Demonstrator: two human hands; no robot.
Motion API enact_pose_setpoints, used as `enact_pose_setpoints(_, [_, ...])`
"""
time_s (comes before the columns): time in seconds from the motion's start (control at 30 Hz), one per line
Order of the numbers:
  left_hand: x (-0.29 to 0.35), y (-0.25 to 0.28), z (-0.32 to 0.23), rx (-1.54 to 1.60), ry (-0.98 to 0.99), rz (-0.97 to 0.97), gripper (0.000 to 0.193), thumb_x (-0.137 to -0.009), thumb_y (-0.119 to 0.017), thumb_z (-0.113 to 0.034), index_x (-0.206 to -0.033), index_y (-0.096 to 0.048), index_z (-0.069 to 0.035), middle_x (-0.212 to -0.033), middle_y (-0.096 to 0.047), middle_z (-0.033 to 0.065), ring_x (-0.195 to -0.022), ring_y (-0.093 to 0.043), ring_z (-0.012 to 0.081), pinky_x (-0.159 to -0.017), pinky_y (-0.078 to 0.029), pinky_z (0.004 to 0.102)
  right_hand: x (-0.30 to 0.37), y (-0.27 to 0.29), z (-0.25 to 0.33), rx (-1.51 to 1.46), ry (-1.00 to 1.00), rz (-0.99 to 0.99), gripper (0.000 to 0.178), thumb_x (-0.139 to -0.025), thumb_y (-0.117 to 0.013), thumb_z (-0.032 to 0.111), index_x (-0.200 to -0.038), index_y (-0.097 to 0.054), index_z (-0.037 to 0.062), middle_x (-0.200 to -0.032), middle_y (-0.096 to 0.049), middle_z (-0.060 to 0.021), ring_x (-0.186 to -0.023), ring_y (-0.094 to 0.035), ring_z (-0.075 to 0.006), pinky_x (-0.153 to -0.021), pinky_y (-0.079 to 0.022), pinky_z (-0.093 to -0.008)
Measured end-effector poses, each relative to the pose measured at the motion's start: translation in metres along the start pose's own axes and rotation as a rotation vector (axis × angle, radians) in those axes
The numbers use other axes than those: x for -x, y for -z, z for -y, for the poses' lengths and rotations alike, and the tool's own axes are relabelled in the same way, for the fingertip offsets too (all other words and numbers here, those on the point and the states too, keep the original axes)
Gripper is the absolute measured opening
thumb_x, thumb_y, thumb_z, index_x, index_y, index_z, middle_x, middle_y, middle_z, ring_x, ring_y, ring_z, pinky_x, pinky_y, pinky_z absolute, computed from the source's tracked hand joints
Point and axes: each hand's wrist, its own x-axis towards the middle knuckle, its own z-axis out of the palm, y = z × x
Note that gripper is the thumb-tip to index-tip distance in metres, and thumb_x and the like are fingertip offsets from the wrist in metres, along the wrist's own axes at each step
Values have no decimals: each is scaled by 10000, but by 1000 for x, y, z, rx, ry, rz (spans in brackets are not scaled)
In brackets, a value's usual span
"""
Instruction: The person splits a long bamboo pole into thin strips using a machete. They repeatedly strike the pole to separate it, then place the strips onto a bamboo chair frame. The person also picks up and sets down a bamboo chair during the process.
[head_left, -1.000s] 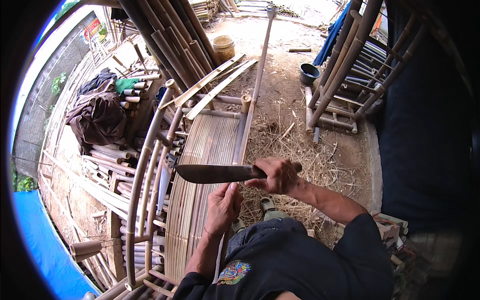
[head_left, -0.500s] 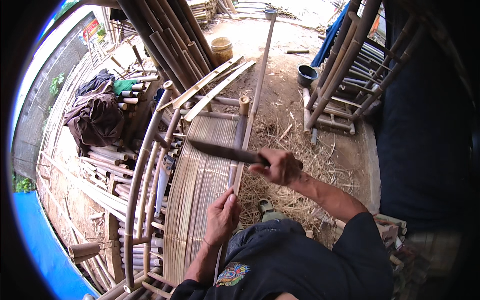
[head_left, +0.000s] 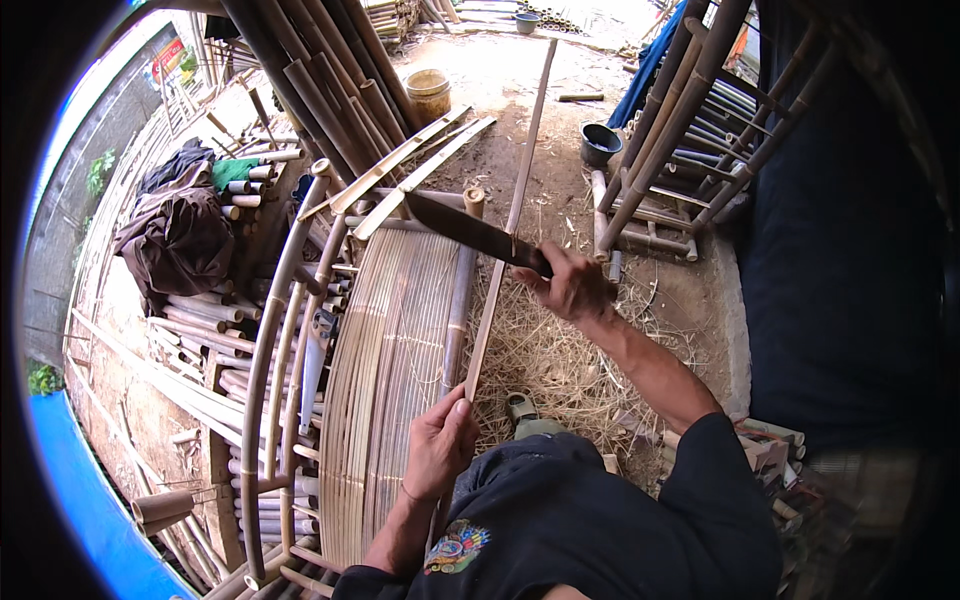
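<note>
My right hand [head_left: 572, 284] is closed round the handle of a long dark machete [head_left: 466, 230]. Its blade points up and to the left, crossing over a long bamboo strip [head_left: 515, 195]. My left hand [head_left: 440, 446] pinches that strip near its lower part, thumb on top; the strip stretches far ahead of me. Beneath and to the left lies a bamboo bench [head_left: 385, 360] with a slatted seat, its right rail running beside the strip. Whether the blade touches the strip, I cannot tell.
Split bamboo pieces [head_left: 410, 170] rest across the bench's far end. A saw [head_left: 313, 370] hangs at its backrest. Shavings [head_left: 560, 370] cover the ground at my right. Bamboo frames [head_left: 690, 150], a black bucket [head_left: 600, 145] and a yellowish bucket [head_left: 428, 94] stand farther off.
The machete has moved farther up along the strip, its tip now higher. My right hand has shifted slightly up and right. My left hand keeps its hold, and the view has shifted a little.
</note>
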Motion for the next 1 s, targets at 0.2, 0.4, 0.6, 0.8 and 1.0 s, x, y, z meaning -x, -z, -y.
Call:
enact_pose_setpoints(0.2, [-6, 14, 17, -9, -4, -53, 357, -991, -519, -222, -1284, -539, -20, -591, -367, -70, -466, -309, 14, -404, -216, 180, 30, -7, 30, -108, 583, 0, 605, -931, -365, 636, -629, -513, 133, -496, -492, -10, -367, -465, -100, -324, -426, -286])
enact_pose_setpoints(0.4, [7, 0, 11, 3, 36, -30, 368, -990, -519, -180, -1305, -519, 10, -607, -406, -61, -479, -347, 24, -411, -259, 187, 17, -8, -6, -107, 64, 76, 610, -917, -340, 668, -714, -507, 118, -503, -504, 1, -356, -457, -101, -291, -415, -297])
enact_pose_setpoints(0.6, [13, 3, 16, -38, 21, -25, 354, -995, -502, -159, -1303, -519, 15, -625, -411, -67, -499, -346, 20, -434, -260, 180, 4, 3, -21, -144, -369, 230, 589, -954, -364, 598, -824, -593, 70, -511, -544, -32, -366, -501, -115, -280, -399, -282])
enact_pose_setpoints(0.8, [15, 3, 15, -61, -11, -25, 354, -997, -499, -159, -1305, -520, 14, -652, -423, -74, -520, -352, 12, -449, -272, 171, 26, 16, -8, -94, 4, 174, 618, -899, -364, 695, -766, -540, 118, -513, -536, -30, -405, -562, -185, -400, -507, -351])
enact_pose_setpoints(1.0, [14, 1, 10, -91, 21, -53, 352, -996, -497, -146, -1306, -517, 19, -658, -429, -74, -535, -363, 7, -459, -282, 168, 42, 15, 27, -205, 282, 11, 640, -891, -349, 708, -725, -515, 113, -534, -526, -40, -400, -527, -143, -364, -486, -327])
